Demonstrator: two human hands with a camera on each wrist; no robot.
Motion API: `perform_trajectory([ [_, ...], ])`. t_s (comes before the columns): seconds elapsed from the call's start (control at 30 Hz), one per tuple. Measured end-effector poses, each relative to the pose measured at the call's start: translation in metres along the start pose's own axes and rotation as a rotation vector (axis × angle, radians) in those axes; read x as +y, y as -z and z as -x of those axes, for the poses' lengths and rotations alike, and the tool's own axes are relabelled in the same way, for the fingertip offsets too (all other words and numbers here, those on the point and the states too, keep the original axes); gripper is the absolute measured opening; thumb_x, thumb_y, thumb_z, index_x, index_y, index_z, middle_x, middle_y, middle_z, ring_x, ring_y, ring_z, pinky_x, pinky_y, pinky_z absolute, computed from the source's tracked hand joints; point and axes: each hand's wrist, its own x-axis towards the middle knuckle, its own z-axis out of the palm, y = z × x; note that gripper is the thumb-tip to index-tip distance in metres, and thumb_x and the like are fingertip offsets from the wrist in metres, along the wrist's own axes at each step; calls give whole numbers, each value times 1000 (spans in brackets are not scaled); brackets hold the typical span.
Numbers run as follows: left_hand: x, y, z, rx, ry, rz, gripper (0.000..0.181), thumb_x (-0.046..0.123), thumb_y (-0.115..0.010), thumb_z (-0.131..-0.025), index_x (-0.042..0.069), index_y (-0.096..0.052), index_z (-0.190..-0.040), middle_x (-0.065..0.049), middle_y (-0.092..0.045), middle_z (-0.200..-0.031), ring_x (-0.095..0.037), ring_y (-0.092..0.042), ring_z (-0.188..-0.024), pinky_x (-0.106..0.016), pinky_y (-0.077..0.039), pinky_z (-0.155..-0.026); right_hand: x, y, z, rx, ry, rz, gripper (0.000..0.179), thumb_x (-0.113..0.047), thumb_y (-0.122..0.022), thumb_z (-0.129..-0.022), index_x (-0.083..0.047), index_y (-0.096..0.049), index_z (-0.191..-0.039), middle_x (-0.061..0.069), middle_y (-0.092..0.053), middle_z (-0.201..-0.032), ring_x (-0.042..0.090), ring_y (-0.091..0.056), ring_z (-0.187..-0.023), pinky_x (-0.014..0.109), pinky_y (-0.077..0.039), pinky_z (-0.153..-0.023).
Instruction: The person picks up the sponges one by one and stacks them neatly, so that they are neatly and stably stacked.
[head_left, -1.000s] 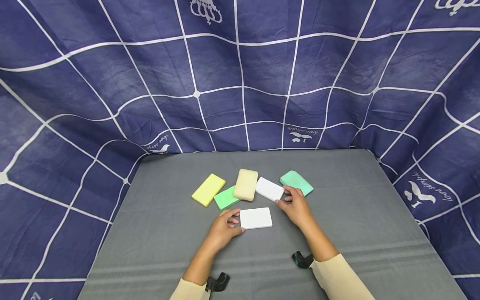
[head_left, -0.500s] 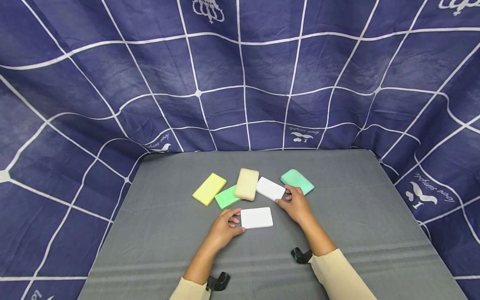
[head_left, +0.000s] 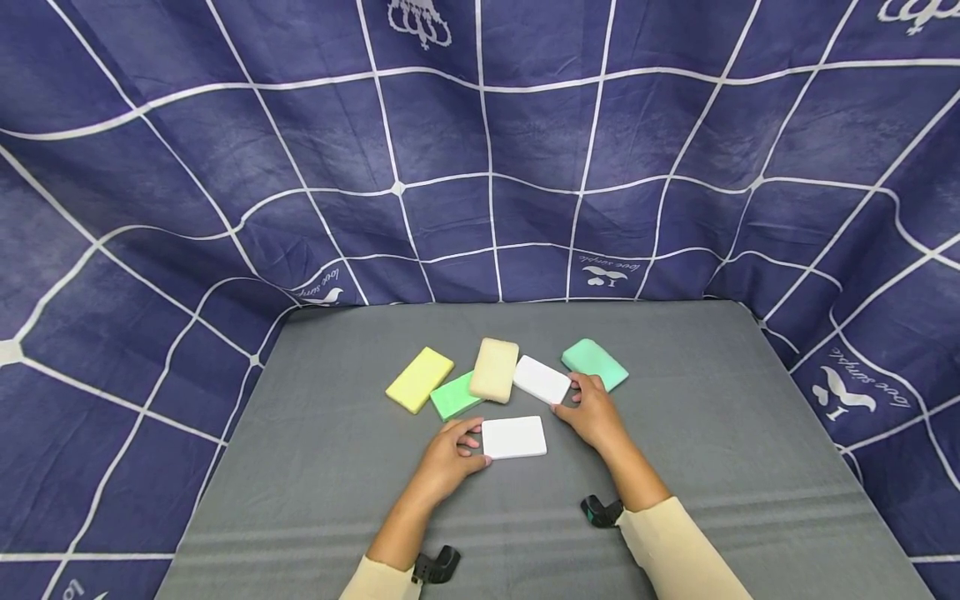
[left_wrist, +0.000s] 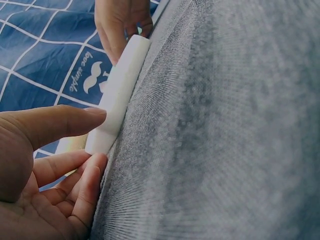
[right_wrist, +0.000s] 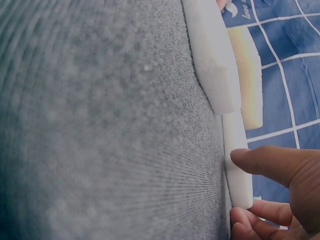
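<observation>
The person's left hand [head_left: 444, 460] has its grip on the left end of the nearer white block [head_left: 514, 437], thumb on one long edge and fingers on the other; the block lies flat on the grey surface [head_left: 337, 483]. The right hand [head_left: 595, 418] likewise pinches the right end of the farther white block [head_left: 542, 380], which sits slightly aslant behind the first. Just left of that block is a cream block [head_left: 494, 370], overlapping the right end of a green block [head_left: 453, 397]. A yellow block [head_left: 419, 380] lies beside the green one, on its left. A teal block [head_left: 595, 364] rests just beyond the right hand's fingers. A blue curtain [head_left: 532, 133] with white lines hangs behind.
</observation>
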Motion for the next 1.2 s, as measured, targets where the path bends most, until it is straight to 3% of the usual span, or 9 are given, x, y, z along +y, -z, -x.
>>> perform_trajectory([
  [0.33,-6,-1,0,1,-37,26,60,4,-84,-77,2,-63,-133,-12,-64,-120,-20,-62,-98,-24,-53,-79,3,-1,-1,-9,-1,8,63,-20,-82,-84,2,-54,-136,17,-54,-126,29,-61,-106,42,-51,-86],
  [0.67,-4,-1,0,0,-29,16,59,6,-83,-78,4,-63,-134,-10,-64,-120,-18,-61,-97,-22,-52,-79,1,5,5,-4,-52,-58,59,-20,-80,-85,-1,-55,-136,16,-55,-125,29,-62,-107,43,-51,-87],
  [1.2,-3,-1,-1,4,-30,-1,59,6,-83,-78,4,-63,-134,-9,-64,-119,-17,-61,-96,-23,-52,-79,4,18,14,42,-61,-94,59,-18,-77,-87,-1,-53,-137,18,-53,-126,30,-64,-106,37,-52,-86],
])
